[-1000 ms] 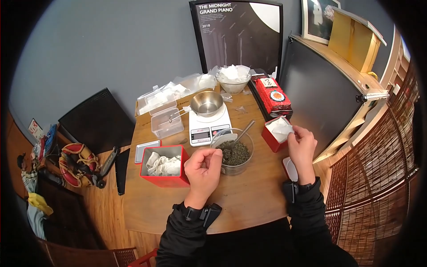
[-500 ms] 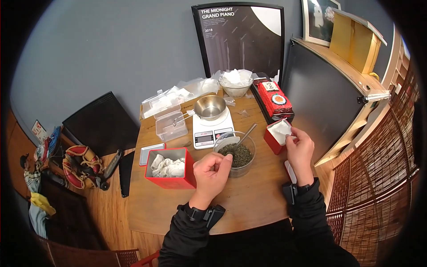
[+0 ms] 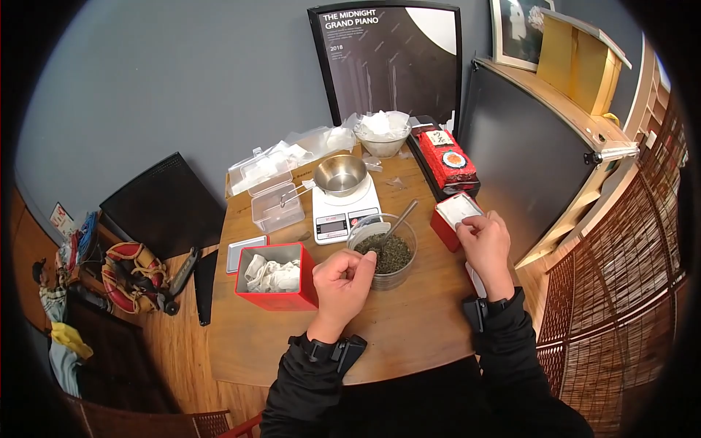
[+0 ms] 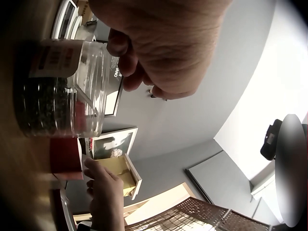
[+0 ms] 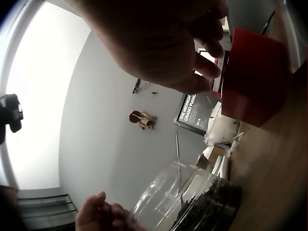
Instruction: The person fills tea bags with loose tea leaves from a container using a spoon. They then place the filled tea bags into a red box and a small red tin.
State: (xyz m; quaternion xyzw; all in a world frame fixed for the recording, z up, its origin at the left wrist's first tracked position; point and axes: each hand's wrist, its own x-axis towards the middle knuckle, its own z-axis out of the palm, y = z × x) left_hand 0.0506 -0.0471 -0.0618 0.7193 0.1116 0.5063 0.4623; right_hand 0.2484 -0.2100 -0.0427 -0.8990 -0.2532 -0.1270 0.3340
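Head view: "Where is the right red tin (image 3: 444,232)?" asks one.

"At the right side of the tabletop (image 3: 409,343), standing open with white contents (image 3: 454,207) up near its rim," the other answers.

"And the person's right hand (image 3: 489,244)?"

"It is at the tin's near right rim, fingers bent and thumb close to the forefinger; whether they grip any of the white stuff cannot be told."

"What lies left of that?"

"A clear jar (image 3: 396,280) of dark dried leaves (image 3: 396,252), a spoon (image 3: 407,213) leaning in it. The left hand (image 3: 342,290) is beside the jar's near left side, fingers curled in; whether it pinches something small is hidden."

"Farther out?"

"The left red tin (image 3: 277,301) holds crumpled white pieces (image 3: 272,276). Beyond the jar, a metal bowl (image 3: 340,174) sits on a white scale (image 3: 332,223). A red package (image 3: 447,162) lies at the far right, beside a glass bowl (image 3: 381,147) piled with white material."
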